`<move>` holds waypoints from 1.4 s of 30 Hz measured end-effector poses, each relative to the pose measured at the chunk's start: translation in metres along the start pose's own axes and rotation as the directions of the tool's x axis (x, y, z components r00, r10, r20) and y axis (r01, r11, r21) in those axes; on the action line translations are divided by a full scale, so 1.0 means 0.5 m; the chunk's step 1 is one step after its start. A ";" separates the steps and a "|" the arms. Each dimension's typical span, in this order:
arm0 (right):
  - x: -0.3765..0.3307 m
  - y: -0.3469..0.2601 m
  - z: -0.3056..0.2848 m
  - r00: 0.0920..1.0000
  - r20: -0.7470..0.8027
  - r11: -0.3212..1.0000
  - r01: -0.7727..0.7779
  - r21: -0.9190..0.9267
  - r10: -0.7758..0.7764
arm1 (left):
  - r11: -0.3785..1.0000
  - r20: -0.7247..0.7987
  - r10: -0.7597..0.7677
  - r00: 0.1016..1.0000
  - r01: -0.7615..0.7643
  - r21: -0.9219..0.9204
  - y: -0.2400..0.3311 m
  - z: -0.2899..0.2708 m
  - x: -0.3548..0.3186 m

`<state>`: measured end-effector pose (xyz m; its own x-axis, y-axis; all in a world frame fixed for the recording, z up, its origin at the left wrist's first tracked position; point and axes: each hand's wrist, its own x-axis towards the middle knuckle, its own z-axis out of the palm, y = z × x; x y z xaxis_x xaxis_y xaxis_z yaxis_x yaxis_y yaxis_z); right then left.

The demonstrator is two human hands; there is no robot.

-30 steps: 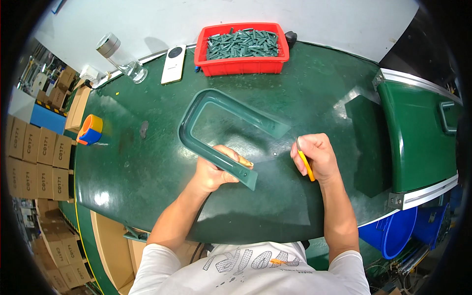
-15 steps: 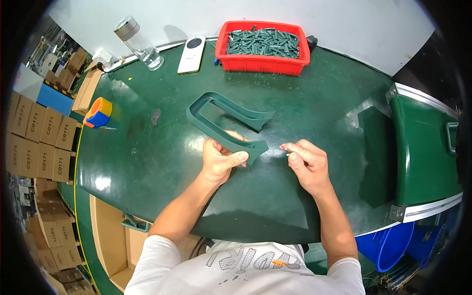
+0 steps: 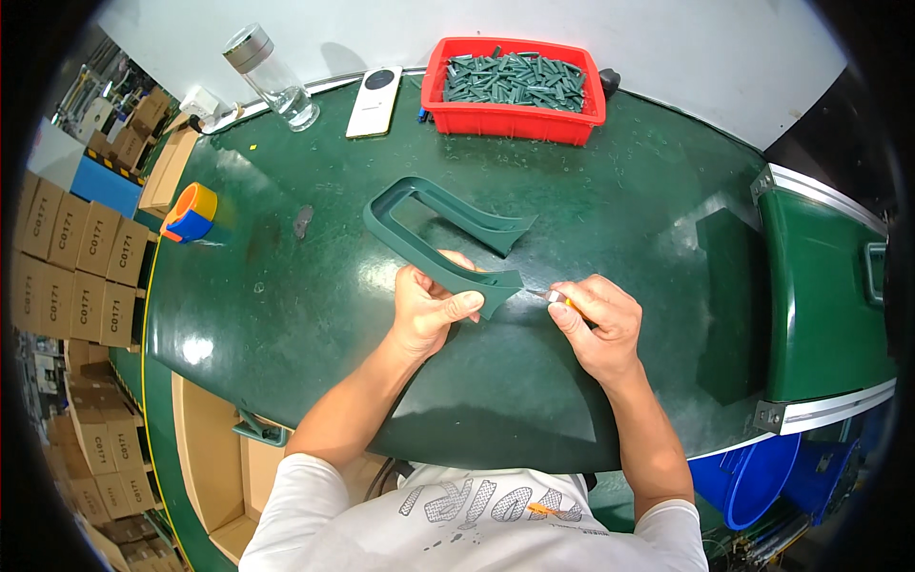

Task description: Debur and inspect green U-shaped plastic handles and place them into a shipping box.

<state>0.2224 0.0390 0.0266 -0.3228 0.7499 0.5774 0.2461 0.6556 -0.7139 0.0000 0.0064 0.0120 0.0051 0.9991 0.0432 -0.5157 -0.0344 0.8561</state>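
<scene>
Two hands worked one green plastic frame [image 3: 434, 234] on the bench [image 3: 286, 315].
The left hand [image 3: 431, 307] clamped the frame's near end, steadying it; the right hand [image 3: 596, 319], closed on a small orange-tipped tool [image 3: 558, 299], met that end's edge.

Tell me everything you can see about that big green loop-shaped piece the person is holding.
The green loop-shaped piece is dark green, looks like moulded plastic, and forms a long rounded frame, open in the middle, whose two arms end in flared, pointed tips. It lies tilted on the green table, near its middle. The left hand grips the nearer arm close to its tip, lifting that end slightly. The right hand brings a small orange-handled tool to that tip.
</scene>
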 end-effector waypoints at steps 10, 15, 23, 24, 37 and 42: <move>0.005 -0.006 -0.002 0.997 -0.036 0.996 -0.072 -0.048 0.071 | 1.000 0.063 -0.001 0.998 0.003 -0.022 -0.010 -0.006 0.003; 0.007 -0.003 -0.006 0.964 -0.182 0.981 -0.194 0.012 0.193 | 0.998 0.114 0.022 0.993 -0.016 -0.055 -0.013 -0.005 0.005; -0.006 0.024 -0.009 0.925 -0.307 0.974 -0.218 0.055 0.224 | 0.997 0.224 0.079 0.971 -0.077 -0.020 -0.035 -0.014 0.008; -0.006 0.026 -0.008 0.922 -0.313 0.974 -0.218 0.061 0.226 | 0.997 0.232 0.080 0.969 -0.078 -0.016 -0.033 -0.013 0.008; -0.007 0.027 -0.010 0.927 -0.301 0.974 -0.218 0.061 0.226 | 0.999 0.274 0.038 0.961 -0.033 -0.024 -0.035 -0.024 0.007; -0.006 0.023 -0.010 0.933 -0.282 0.974 -0.218 0.056 0.225 | 0.990 0.298 0.051 0.953 -0.009 -0.141 -0.029 -0.023 0.007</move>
<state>0.2306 0.0448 0.0184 0.0118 0.8719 0.4895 0.2587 0.4702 -0.8438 -0.0024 0.0108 -0.0062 0.2340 0.9425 0.2385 -0.6317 -0.0391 0.7743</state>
